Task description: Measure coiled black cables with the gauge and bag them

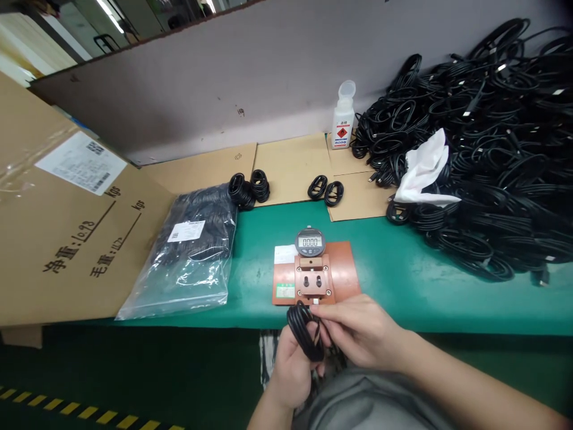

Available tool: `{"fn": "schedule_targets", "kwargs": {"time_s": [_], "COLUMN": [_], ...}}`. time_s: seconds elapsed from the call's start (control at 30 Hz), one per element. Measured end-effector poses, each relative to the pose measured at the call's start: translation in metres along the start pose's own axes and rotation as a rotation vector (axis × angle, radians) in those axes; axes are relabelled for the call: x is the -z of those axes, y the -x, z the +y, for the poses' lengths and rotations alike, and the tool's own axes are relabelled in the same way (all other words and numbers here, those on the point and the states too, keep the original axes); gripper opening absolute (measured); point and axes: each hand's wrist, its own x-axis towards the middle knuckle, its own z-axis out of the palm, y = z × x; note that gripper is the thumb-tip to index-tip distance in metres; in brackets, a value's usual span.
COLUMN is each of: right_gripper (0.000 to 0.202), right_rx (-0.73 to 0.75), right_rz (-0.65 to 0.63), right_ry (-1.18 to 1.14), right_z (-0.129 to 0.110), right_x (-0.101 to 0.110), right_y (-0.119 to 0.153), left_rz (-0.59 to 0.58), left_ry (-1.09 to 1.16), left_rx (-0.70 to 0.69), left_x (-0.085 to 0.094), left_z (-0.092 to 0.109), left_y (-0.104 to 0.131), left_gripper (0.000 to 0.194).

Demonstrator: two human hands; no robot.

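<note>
Our left hand (293,364) grips the coiled cable (305,334) just below the gauge fixture (312,275), bundle clear of it. Our right hand (364,325) pinches the cable's connector (315,303) at the fixture's near edge, likely for alignment. Display (310,242) faces us, readable.

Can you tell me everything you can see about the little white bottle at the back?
The small white bottle looks like plastic, with a cloudy, rounded top. Its white label has a red diamond with a dark flame shape inside, plus red and blue print too small to read surely. It stands upright on flat brown cardboard, in front of a pale grey wall. Black coiled cables crowd its right side, perhaps touching it. Nobody is holding it.
</note>
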Motion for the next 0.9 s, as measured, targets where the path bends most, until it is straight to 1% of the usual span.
{"fn": "schedule_targets", "kwargs": {"time_s": [0.13, 0.3, 0.53, 0.63, 0.8, 0.9], "right_gripper": [0.036, 0.036, 0.038, 0.037, 0.039, 0.040], "right_rx": [-0.006, -0.010, -0.016, -0.032, -0.033, -0.042], "right_rz": [-0.001, 0.003, 0.002, -0.005, -0.006, -0.006], "right_ry": [0.013, 0.022, 0.001, 0.002, 0.007, 0.012], "right_z": [0.0020, 0.0016, 0.0023, 0.0019, 0.0018, 0.0018], "right_x": [-0.0026, -0.0023, -0.0025, -0.0026, -0.0034, -0.0037], "right_y": [0.0015, -0.0003, 0.0001, -0.0001, -0.0004, -0.0001], "left_rz": [0.005, -0.022, -0.019, -0.002, -0.005, 0.020], "left_ry": [-0.014, -0.027, -0.022, -0.011, -0.011, 0.006], "left_rx": [0.002, -0.010, 0.016, 0.011, 0.005, 0.007], "left_x": [0.0039, 0.0063, -0.0008, -0.0029, -0.0020, -0.0023], "left_z": [-0.0021, -0.0031, 0.0026, 0.0036, 0.0028, 0.0022], "left_y": [-0.0014, -0.0047, -0.0062, -0.0060, -0.0071, -0.0075], "left_gripper": [0.041, 0.041, 0.048, 0.047, 0.044, 0.044]}}
